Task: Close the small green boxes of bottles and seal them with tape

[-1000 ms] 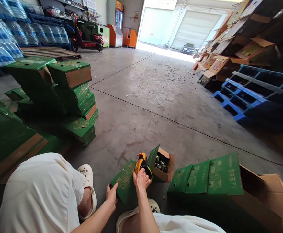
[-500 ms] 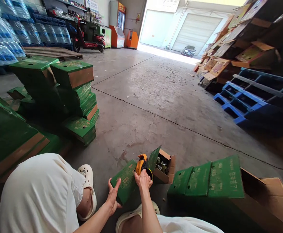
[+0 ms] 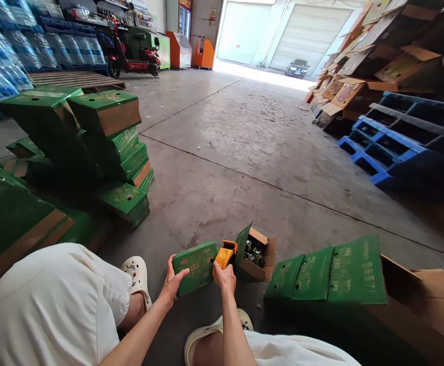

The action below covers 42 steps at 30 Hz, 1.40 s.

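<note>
My left hand (image 3: 173, 282) grips the left end of a green cardboard box (image 3: 196, 267), thumb on its near face and fingers around the edge. In my right hand (image 3: 225, 277) is a yellow-and-black tape dispenser (image 3: 226, 255), held against the right end of that box. The strip of tape itself cannot be made out. Just beyond the dispenser stands an open green box (image 3: 255, 254), its flaps up, with dark shiny packets inside.
Green boxes (image 3: 317, 274) stand in a row at right, a brown flap (image 3: 431, 295) open. More green boxes (image 3: 123, 201) are stacked at left. Farther off are blue pallets (image 3: 393, 147), piled cartons (image 3: 344, 96), wrapped water bottles (image 3: 69, 48) and a red scooter (image 3: 134, 61).
The green box has been turned and lifted slightly, its long side now more level. My right hand has tilted the tape dispenser over at the box's right end.
</note>
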Motion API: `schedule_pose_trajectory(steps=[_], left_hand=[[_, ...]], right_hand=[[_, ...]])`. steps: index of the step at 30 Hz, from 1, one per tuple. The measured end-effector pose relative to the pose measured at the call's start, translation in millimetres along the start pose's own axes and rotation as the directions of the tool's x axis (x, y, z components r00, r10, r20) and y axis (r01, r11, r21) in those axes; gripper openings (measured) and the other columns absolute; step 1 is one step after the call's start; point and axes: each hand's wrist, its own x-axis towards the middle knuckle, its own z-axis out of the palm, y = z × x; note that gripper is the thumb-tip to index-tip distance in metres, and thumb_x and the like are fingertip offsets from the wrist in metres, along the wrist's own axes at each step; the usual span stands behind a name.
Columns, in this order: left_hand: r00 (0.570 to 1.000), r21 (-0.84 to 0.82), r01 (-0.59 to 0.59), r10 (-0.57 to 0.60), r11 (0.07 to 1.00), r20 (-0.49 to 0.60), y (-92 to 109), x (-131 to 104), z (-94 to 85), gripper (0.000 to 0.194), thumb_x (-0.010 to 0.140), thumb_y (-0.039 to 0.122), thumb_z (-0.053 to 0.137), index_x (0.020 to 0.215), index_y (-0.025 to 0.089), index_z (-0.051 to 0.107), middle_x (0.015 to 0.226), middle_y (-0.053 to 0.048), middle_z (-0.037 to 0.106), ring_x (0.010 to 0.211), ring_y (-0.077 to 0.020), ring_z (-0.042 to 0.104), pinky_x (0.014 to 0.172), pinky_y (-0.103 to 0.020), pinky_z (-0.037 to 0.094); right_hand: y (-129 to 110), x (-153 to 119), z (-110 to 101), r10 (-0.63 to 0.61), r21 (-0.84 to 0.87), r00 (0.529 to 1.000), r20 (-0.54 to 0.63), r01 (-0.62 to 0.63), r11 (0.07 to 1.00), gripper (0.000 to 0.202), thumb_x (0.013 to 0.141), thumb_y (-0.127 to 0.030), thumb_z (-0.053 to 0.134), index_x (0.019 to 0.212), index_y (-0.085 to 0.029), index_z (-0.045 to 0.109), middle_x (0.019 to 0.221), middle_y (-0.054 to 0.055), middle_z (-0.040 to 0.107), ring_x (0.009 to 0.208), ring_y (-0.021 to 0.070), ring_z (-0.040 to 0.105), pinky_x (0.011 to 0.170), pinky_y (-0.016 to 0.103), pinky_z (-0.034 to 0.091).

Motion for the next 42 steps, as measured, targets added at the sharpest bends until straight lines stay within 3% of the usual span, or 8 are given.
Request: schedule_pose_trajectory(steps=[3,6,10,13,15,28,35,42], left_hand=[[0.997,0.021,-0.045,0.047,0.999,-0.069,-7,9,-2.5,0.100,0.094,0.039,0.064,0.167,0.028,-0.003,0.163,-0.016,0.048,0.141,-0.0265,0.059,0.110,-0.035,0.052],[0.983,0.324,-0.069,0.119,0.944,-0.138,-14,17,-1.8,0.121,0.082,0.030,0.074,0.169,0.020,-0.010,0.173,-0.022,0.030,0.159,-0.0308,0.037,0.125,-0.040,0.036],[0.965,0.823,-0.089,0.253,0.562,-0.069,-10,17,11.2,0.129,0.071,0.028,0.082,0.172,0.032,0.002,0.181,-0.015,-0.005,0.167,-0.0400,-0.001,0.130,-0.064,0.016],[0.959,0.958,-0.164,0.265,0.234,0.099,1,18,25.2,0.137,0.062,0.032,0.090,0.173,0.032,0.010,0.180,-0.015,-0.007,0.165,-0.0409,-0.012,0.130,-0.067,0.004],[0.962,0.974,-0.188,0.225,0.124,0.157,9,23,31.9,0.145,0.055,0.034,0.095,0.173,0.031,0.011,0.180,-0.019,-0.004,0.164,-0.0437,-0.011,0.130,-0.065,0.005],[0.943,0.946,-0.323,0.078,-0.017,0.323,41,50,15.5,0.153,0.051,0.046,0.090,0.172,0.028,-0.002,0.178,-0.028,0.005,0.163,-0.0522,0.007,0.127,-0.068,0.002],[0.822,0.804,-0.505,0.109,-0.314,0.559,144,59,-49.0,0.152,0.048,0.037,0.098,0.172,0.034,0.011,0.178,-0.027,0.005,0.162,-0.0558,0.004,0.122,-0.078,-0.006],[0.715,0.718,-0.488,0.245,-0.496,0.655,301,14,-191.5,0.144,0.050,0.027,0.092,0.172,0.039,0.015,0.178,-0.021,0.012,0.160,-0.0550,0.012,0.120,-0.081,-0.005]], right_hand=[[-1,-3,3,-0.019,0.025,1.000,0.013,0.019,1.000,0.045,0.102,-0.047,0.051,0.122,-0.010,0.067,0.118,0.025,0.078,0.110,0.0338,0.076,0.082,0.035,0.054],[-6,-7,6,-0.052,0.036,0.998,0.025,0.051,0.998,0.040,0.102,-0.043,0.052,0.121,-0.011,0.066,0.121,0.023,0.077,0.113,0.0327,0.075,0.084,0.034,0.054],[-9,-11,10,-0.075,0.041,0.997,0.027,0.073,0.996,0.036,0.103,-0.039,0.053,0.123,-0.011,0.063,0.125,0.022,0.076,0.118,0.0331,0.073,0.089,0.035,0.054],[-7,-12,12,-0.075,0.049,0.997,0.024,0.074,0.996,0.035,0.103,-0.039,0.054,0.123,-0.012,0.062,0.127,0.021,0.076,0.120,0.0330,0.072,0.090,0.035,0.053],[-5,-12,15,-0.076,0.054,0.997,0.017,0.074,0.996,0.034,0.103,-0.039,0.054,0.123,-0.013,0.061,0.130,0.021,0.074,0.123,0.0327,0.071,0.092,0.035,0.053],[2,3,16,-0.059,0.168,0.997,0.051,0.050,0.985,0.033,0.100,-0.040,0.060,0.117,-0.013,0.068,0.118,0.019,0.079,0.112,0.0317,0.076,0.085,0.032,0.054],[-5,23,5,-0.061,0.247,0.996,0.065,0.044,0.968,0.035,0.099,-0.043,0.057,0.107,-0.012,0.071,0.120,0.025,0.077,0.112,0.0340,0.076,0.083,0.035,0.055],[-22,19,10,-0.175,0.341,0.984,0.019,0.158,0.927,0.028,0.093,-0.044,0.060,0.101,-0.018,0.069,0.107,0.016,0.080,0.102,0.0315,0.076,0.082,0.035,0.055]])
